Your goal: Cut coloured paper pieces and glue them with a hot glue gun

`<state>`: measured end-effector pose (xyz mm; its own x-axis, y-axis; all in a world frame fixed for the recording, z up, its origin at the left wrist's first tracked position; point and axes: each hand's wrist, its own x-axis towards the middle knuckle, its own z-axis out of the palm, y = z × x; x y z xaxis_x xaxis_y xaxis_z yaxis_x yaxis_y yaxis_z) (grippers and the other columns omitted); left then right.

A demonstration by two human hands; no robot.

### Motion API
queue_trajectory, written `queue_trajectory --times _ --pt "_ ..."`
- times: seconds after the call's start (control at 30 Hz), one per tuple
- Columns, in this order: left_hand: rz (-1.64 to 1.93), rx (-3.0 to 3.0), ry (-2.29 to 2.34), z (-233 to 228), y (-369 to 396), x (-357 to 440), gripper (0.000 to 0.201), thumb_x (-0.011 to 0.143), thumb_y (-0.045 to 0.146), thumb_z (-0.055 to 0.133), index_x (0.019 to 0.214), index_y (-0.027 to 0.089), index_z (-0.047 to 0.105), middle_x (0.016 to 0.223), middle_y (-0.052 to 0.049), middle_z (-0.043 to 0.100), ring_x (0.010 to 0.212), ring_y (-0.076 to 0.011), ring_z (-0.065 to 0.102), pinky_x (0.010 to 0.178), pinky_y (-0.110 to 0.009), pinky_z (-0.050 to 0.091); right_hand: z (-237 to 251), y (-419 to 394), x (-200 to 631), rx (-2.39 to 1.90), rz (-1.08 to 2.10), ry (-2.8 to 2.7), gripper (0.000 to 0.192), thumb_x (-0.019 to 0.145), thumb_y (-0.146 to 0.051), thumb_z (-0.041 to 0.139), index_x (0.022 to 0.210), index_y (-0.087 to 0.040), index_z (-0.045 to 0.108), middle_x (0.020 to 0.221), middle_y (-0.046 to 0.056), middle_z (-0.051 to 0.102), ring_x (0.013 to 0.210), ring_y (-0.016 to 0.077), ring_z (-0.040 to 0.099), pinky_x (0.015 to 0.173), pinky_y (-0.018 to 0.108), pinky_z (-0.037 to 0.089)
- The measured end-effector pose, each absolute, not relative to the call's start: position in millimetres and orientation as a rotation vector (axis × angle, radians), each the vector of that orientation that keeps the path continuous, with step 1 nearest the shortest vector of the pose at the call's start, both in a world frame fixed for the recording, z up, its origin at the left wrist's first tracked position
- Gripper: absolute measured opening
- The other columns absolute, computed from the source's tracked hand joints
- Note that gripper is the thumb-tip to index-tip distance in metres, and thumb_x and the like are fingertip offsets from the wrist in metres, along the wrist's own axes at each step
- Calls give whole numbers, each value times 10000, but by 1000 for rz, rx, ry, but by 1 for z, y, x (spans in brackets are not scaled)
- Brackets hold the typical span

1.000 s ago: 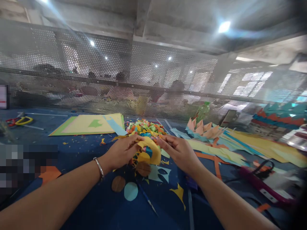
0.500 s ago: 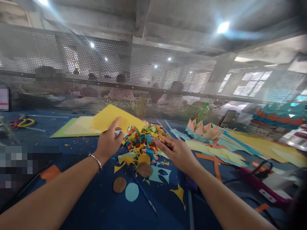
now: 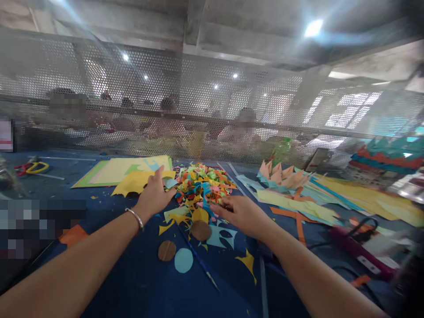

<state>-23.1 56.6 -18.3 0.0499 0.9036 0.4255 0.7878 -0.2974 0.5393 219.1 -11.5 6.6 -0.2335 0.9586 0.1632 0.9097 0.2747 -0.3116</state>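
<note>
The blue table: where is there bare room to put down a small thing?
One broad bare patch lies at the near side, between the left forearm, the pale blue disc and the slim blue tool. Another lies between that tool and the grey strip, nearer than the yellow scrap. Crowded: the scrap heap in the middle, the paper strips at right.

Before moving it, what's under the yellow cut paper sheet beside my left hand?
Beneath the yellow sheet is part of a pale-yellow and green paper stack; anything else covered is hidden.

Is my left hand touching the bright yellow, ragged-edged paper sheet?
Cannot tell: in the head view, your left hand overlaps the bright yellow sheet, hiding any contact or gap.
</note>
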Motion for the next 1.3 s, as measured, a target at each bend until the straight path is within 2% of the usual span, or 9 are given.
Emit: queue_trajectory --times 0.07,0.13,0.2,0.4,0.6,0.77,0.93,1.1,1.3 --pt "1032 2339 1639 -18 45 -12 529 776 319 536 1274 179 426 993 -98 510 854 -247 575 743 -380 473 9 -13 218 -1771 186 -2254 432 859 -505 445 560 -194 437 494 -26 414 452 107 387 451 262 213" --pt "969 2508 1477 -20 34 -2 251 793 304 530 1011 197 595 942 -72 526 921 -247 547 815 -376 451 9 -15 217 -1843 137 -2289 416 862 -509 438 608 -193 533 523 -5 485 468 117 437 451 264 217" --pt "876 2589 1372 -22 26 7 165 775 330 571 853 198 634 894 -65 552 947 -263 526 834 -386 436 8 -17 218 -1900 78 -2327 419 859 -523 438 647 -195 591 563 21 548 505 137 493 459 267 223" --pt "773 2571 1215 -30 27 17 209 728 367 627 795 173 664 838 -74 608 871 -271 527 865 -453 374 1 -19 222 -1976 -17 -2375 423 827 -533 477 638 -183 620 647 85 630 609 217 592 478 278 230" --pt "816 2462 1081 -27 30 20 88 683 266 640 682 179 632 733 -34 618 759 -214 552 723 -338 414 3 -22 218 -1988 -61 -2410 403 830 -511 470 654 -185 629 676 96 652 640 241 617 478 275 253" --pt "1009 2218 1084 -20 29 16 65 763 252 538 754 188 540 679 13 567 620 -140 535 601 -269 423 5 -27 215 -1977 -65 -2434 400 845 -481 451 665 -179 641 669 106 656 637 250 627 474 281 263" --pt "1037 1945 1042 -22 30 13 97 751 259 549 746 189 482 645 25 549 571 -124 582 552 -247 488 9 -34 213 -1981 -109 -2460 391 839 -489 473 695 -178 660 693 117 671 643 270 643 485 297 293" --pt "1037 1490 936 -17 16 22 180 654 194 647 794 173 535 716 10 579 634 -122 583 586 -252 520 14 -38 211 -1982 -242 -2470 368 839 -478 501 699 -176 658 679 116 676 642 285 651 495 313 335" --pt "980 1256 900 -8 6 28 203 630 169 677 830 143 657 789 -46 670 685 -136 623 660 -257 510 18 -39 210 -1470 -336 -2397 199 842 -315 552 990 -198 617 897 68 676 826 244 639 624 328 443"
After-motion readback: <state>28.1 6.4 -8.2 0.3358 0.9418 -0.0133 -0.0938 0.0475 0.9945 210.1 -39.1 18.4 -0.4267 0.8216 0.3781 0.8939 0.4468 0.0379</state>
